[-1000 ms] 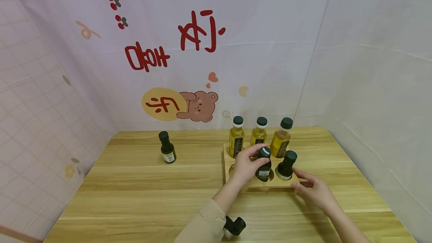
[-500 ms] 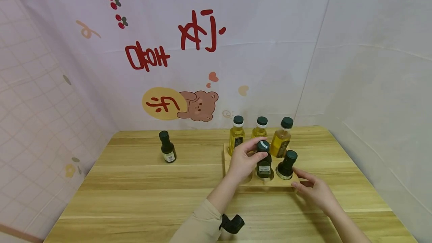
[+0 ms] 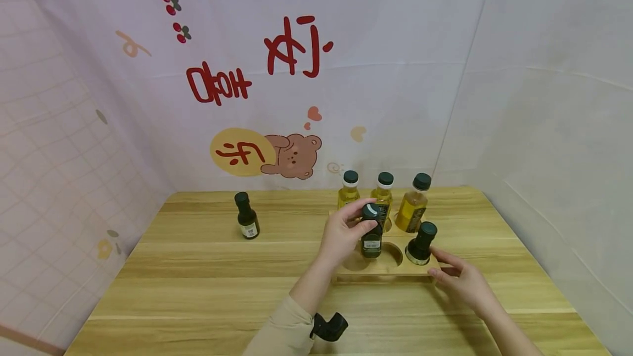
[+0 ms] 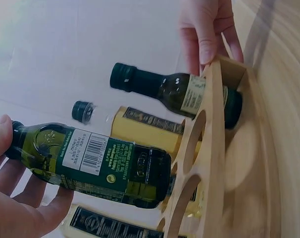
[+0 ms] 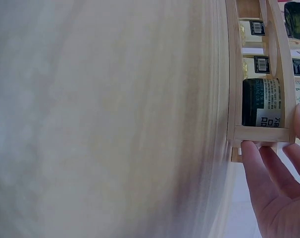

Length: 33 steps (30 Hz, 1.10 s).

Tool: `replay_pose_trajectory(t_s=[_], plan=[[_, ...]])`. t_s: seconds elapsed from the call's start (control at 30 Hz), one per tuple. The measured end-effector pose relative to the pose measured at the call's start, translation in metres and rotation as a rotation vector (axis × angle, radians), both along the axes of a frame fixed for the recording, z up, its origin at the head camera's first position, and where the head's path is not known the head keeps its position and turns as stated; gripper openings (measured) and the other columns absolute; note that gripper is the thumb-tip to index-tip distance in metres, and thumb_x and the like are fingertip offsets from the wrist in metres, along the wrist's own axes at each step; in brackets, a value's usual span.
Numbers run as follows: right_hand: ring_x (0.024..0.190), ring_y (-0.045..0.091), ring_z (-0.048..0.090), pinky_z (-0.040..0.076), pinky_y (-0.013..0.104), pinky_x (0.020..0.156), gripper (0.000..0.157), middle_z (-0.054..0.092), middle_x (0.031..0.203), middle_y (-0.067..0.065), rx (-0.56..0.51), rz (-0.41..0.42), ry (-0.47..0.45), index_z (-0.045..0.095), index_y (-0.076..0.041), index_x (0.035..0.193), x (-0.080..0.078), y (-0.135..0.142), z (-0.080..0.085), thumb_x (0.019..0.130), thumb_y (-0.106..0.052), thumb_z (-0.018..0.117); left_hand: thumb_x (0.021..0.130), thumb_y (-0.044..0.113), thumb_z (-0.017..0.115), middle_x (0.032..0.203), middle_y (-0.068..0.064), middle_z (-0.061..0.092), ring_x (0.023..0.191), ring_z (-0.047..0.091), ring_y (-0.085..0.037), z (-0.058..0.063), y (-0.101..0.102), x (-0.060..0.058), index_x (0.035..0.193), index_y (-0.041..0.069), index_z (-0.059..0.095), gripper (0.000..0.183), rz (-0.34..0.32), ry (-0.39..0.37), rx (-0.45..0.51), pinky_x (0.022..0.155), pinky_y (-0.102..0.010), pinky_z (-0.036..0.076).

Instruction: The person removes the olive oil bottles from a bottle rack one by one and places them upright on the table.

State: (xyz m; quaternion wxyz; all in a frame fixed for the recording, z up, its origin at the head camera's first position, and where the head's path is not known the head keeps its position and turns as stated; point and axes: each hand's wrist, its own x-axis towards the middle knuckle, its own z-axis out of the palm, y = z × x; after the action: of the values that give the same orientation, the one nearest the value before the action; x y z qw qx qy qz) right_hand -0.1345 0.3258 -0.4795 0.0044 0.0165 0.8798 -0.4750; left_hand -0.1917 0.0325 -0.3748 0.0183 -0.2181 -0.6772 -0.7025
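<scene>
My left hand [image 3: 341,235] grips a dark green glass bottle [image 4: 95,163] by its neck and cap. The bottle's base is out of the holes, close over the front row of the wooden bottle rack [image 3: 381,269], between the left and middle round holes. At the rack's right front corner, my right hand [image 3: 462,282] holds the wood between thumb and fingers. Another dark green bottle [image 3: 420,246] stands in the front right hole, next to that hand. Three yellow oil bottles with green caps, including the right one [image 3: 412,207], fill the back row.
A small dark bottle [image 3: 247,218] stands alone on the wooden table [image 3: 198,290], left of the rack. Behind the table hangs a printed cloth [image 3: 395,70]. A black device [image 3: 330,327] is strapped at the left wrist.
The left hand has lifted the dark green bottle from the front middle hole and shifted it left toward the front left one. My right hand has stayed at the rack's corner.
</scene>
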Motion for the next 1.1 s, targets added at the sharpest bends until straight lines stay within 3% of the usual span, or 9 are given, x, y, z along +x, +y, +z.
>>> replay_pose_trajectory(t_s=[0.1,0.37,0.63,1.1], plan=[[0.1,0.018,0.068,0.055,0.025,0.074,0.065,0.047,0.143,0.027,-0.004,0.0,-0.004,0.048,-0.007,0.147,0.0,-0.001,0.001,0.092,-0.031,0.072,0.086,-0.007,0.071,0.115,-0.019,0.069,0.106,0.066,-0.027,0.006,-0.01,0.004,0.124,0.001,0.067,0.039,0.022,0.012,-0.03,0.089,-0.034,0.054],[0.103,0.026,0.067,0.055,0.025,0.074,0.064,0.047,0.143,0.028,-0.004,-0.002,-0.004,0.049,-0.006,0.147,0.001,-0.002,0.001,0.092,-0.03,0.072,0.088,-0.002,0.071,0.12,-0.015,0.068,0.11,0.064,-0.027,-0.014,-0.028,-0.015,0.128,0.005,0.066,0.041,0.045,0.022,-0.005,0.093,-0.041,0.052],[0.099,0.018,0.067,0.056,0.026,0.074,0.064,0.047,0.143,0.028,-0.013,0.0,0.005,0.049,-0.006,0.146,0.001,-0.002,0.002,0.092,-0.029,0.073,0.089,0.0,0.071,0.119,-0.016,0.068,0.112,0.064,-0.027,-0.015,-0.05,-0.021,0.129,0.004,0.065,0.041,0.066,0.049,-0.014,0.095,-0.042,0.051],[0.1,0.019,0.067,0.056,0.026,0.074,0.065,0.046,0.145,0.027,-0.025,-0.01,-0.012,0.048,-0.006,0.147,0.001,-0.002,0.001,0.091,-0.03,0.073,0.091,0.0,0.069,0.118,-0.014,0.069,0.113,0.064,-0.027,-0.018,-0.084,-0.028,0.131,0.008,0.065,0.041,0.132,0.052,-0.061,0.097,-0.045,0.049]])
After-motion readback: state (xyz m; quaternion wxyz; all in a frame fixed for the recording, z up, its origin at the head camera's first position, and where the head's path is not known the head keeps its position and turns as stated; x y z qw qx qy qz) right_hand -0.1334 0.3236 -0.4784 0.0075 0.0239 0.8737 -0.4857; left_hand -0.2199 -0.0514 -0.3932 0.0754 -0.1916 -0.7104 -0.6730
